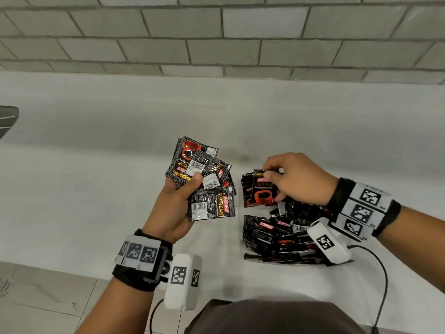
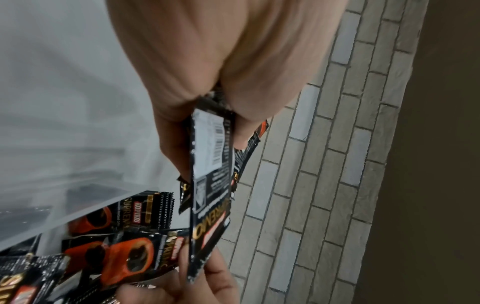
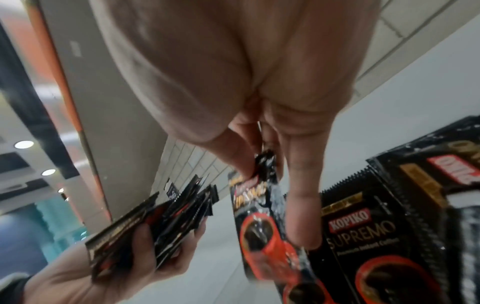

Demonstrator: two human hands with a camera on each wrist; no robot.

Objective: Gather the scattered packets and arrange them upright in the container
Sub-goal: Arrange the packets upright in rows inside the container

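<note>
A person stands at a white bench [image 1: 96, 189] below a wall of grey tiles [image 1: 216, 39], sorting black foil coffee packets printed with a red cup. The left hand [image 1: 175, 208] holds a loose fan of these sachets [image 1: 207, 182], thumb pressed across the top of the bundle and fingers curled beneath it, the packets splayed at different angles rather than squared up. The right hand [image 1: 298, 179] pinches the top edge of a single packet [image 1: 262, 189] between thumb and fingertips, holding it upright over the far end of a clear plastic container [image 1: 243, 247] that sits on the bench just beside the person's right side. At that far end a few packets appear to stand on edge in a short row; nearer the person, many more lie jumbled and flat inside the container [image 2: 78, 209] (its transparent wall shows best from the left wrist). No loose packets can be seen on the open bench, so the gathering looks largely done. The arranging seems only begun: the handful in the left hand has yet to go in, and the tumbled heap in the container would need standing up.
</note>
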